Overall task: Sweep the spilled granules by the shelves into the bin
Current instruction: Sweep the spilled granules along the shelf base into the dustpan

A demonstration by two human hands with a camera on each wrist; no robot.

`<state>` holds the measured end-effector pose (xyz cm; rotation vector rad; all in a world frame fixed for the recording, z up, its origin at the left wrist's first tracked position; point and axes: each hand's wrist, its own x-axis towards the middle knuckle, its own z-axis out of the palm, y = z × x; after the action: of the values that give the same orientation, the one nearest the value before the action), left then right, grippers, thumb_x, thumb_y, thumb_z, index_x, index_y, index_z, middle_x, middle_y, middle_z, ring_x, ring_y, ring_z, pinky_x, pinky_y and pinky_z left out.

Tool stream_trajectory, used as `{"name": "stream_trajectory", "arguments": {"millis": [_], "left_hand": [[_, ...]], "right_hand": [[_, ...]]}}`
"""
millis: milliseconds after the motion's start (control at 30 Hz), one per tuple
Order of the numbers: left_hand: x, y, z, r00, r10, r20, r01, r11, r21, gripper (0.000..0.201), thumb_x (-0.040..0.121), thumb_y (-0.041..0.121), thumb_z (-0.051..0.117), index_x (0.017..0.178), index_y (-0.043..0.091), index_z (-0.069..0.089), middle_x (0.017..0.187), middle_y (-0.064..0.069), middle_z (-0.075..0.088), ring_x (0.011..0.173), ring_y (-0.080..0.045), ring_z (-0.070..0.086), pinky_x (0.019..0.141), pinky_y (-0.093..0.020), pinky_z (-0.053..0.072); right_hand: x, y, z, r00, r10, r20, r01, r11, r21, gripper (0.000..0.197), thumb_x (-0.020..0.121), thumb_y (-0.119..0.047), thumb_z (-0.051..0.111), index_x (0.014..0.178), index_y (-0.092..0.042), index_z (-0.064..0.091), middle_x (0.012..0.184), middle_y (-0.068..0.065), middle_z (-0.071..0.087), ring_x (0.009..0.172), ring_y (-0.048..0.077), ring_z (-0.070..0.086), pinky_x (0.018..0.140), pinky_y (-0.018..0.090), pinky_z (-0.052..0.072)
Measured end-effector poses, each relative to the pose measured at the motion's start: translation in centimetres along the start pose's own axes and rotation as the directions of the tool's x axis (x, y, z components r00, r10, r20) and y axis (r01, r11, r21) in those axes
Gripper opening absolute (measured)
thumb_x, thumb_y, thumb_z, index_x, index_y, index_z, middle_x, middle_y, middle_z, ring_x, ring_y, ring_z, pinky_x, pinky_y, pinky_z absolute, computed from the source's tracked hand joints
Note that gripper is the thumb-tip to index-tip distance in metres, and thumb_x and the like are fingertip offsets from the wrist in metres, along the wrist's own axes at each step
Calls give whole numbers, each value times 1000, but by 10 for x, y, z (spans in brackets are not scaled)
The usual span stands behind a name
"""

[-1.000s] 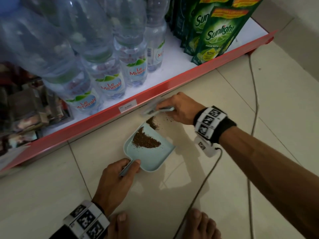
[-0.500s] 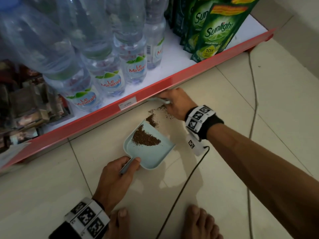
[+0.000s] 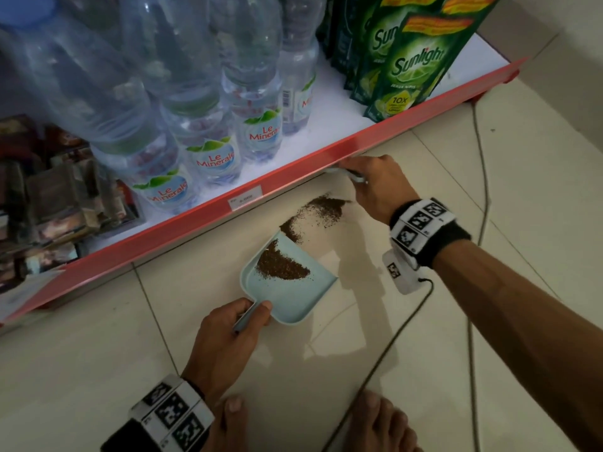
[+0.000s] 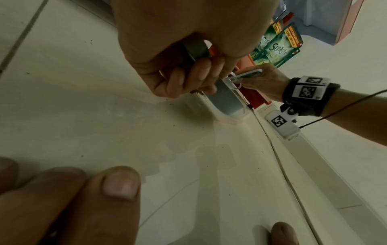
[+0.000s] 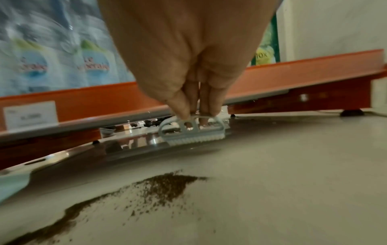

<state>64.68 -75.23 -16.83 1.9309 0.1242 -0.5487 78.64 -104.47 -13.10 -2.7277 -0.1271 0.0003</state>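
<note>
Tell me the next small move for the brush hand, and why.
Probably draw the brush, gripped by the right hand at the shelf edge, back toward the dustpan: loose granules lie on the floor between them, and the left hand holds the pan's handle.

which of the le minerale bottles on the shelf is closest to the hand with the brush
The rightmost bottle with a fully readable Le Minerale label, in the front row. It stands nearest the right hand holding the brush; the other two labelled bottles sit further left along the shelf edge.
</note>
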Motion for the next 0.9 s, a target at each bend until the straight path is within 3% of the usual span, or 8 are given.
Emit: {"name": "stream_trajectory", "arguments": {"millis": [67, 200, 400, 500, 567, 633, 800, 900], "left_hand": [[1, 2, 2, 1000, -3, 2, 3, 1000, 10, 27, 90, 47, 59, 71, 29, 68, 41, 8, 47, 41, -1, 40, 44, -14, 36], [2, 3, 0, 1000, 2, -2, -2, 999, 34, 26, 88, 51, 57, 73, 33, 68, 42, 7, 48, 41, -1, 41, 44, -15, 38], [-1, -2, -1, 1000, -4, 6, 4, 1000, 26, 29, 88, 51, 56, 74, 29, 68, 43, 6, 47, 42, -3, 41, 46, -19, 37], [-2, 1, 1, 1000, -6, 8, 6, 999, 44, 27, 88, 52, 56, 75, 31, 68, 43, 6, 48, 41, -2, 41, 44, -15, 36], [-2, 1, 3, 1000, -13, 2, 12, 999, 49, 26, 88, 52, 57, 75, 32, 68, 43, 6, 48, 41, -2, 41, 44, -14, 36], [-2, 1, 3, 1000, -19, 2, 19, 998, 55, 26, 88, 51, 57, 74, 32, 68, 43, 7, 48, 41, -1, 41, 46, -17, 36], [-5, -4, 1, 1000, -28, -2, 28, 999, 44, 30, 89, 48, 59, 69, 27, 68, 43, 11, 50, 41, 0, 42, 49, -17, 36], [-2, -6, 4, 1000, 3, -8, -2, 996, 85, 33, 90, 45, 60, 68, 20, 67, 46, 10, 53, 43, -1, 44, 48, -13, 37]], "right_hand": [[-2, -4, 8, 993, 40, 108, -40, 999, 2, 49, 93, 4, 47, 129, -24, 64, 116, 11, 72, 85, 31, 69, 84, 38, 56], [-23, -17, 8, 955, -109, 276, 85, 992, 95, 36, 92, -2, 53, 121, -18, 70, 97, 7, 76, 70, 22, 69, 66, 31, 56], [-12, -25, -3, 979, -138, 152, 128, 989, 76, 48, 86, 5, 50, 123, -20, 68, 95, 3, 75, 76, 24, 66, 75, 32, 55], [5, -38, 11, 974, -115, 194, 100, 991, 86, 52, 88, 6, 48, 132, -20, 62, 120, 7, 69, 105, 25, 66, 95, 35, 53], [11, -51, 24, 947, -169, 274, 141, 983, 118, 59, 86, 9, 48, 136, -19, 58, 139, 8, 58, 127, 24, 55, 108, 38, 44], [11, -62, 32, 907, -261, 330, 211, 961, 179, 66, 80, 14, 49, 134, -21, 60, 145, 4, 53, 134, 21, 48, 113, 35, 39], [6, -55, 27, 846, -339, 412, 293, 940, 173, 50, 79, 8, 57, 121, -18, 70, 124, 5, 67, 111, 22, 63, 95, 40, 54], [-2, -38, 11, 865, -319, 387, 278, 947, 159, 43, 82, 5, 60, 117, -17, 71, 119, 6, 68, 110, 26, 63, 93, 43, 53]]}}
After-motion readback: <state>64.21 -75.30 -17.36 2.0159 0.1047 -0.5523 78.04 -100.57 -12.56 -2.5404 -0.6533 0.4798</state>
